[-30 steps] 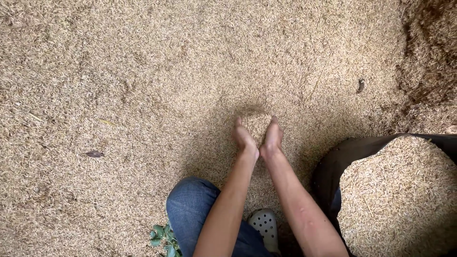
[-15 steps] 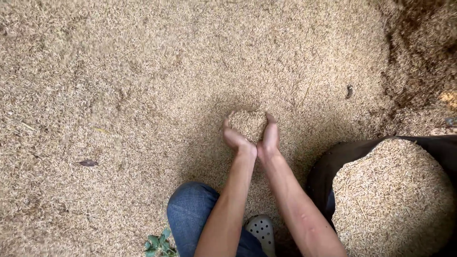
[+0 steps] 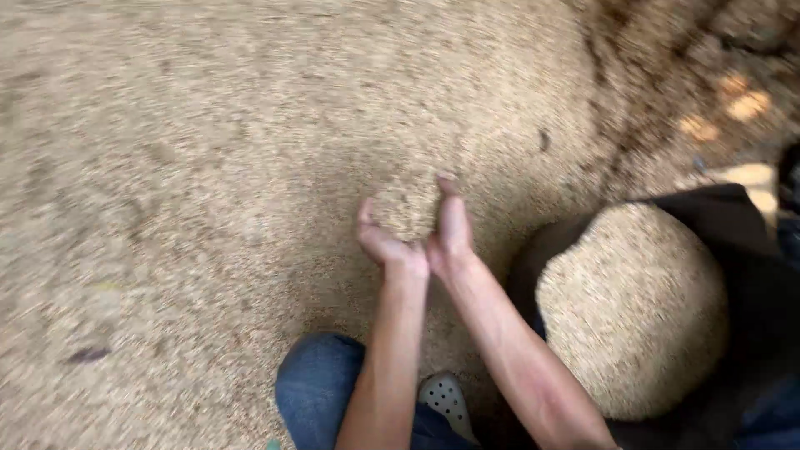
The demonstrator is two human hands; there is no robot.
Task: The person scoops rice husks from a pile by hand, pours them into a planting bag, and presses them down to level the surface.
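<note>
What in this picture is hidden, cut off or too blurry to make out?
- Head view is motion-blurred: single kernels in the spread grain cannot be told apart.
- Palms of the left hand and right hand: hidden by the scooped grain they cup.
- Dark bag: heaped grain hides its inside; the right and bottom edges cut it off.
- Dark speck: too small to identify.
- Shoe: partly hidden by the arms.

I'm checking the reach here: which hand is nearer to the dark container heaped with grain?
Right. The right hand is on the side toward the dark container; the left hand is cupped against it, farther off.
</note>
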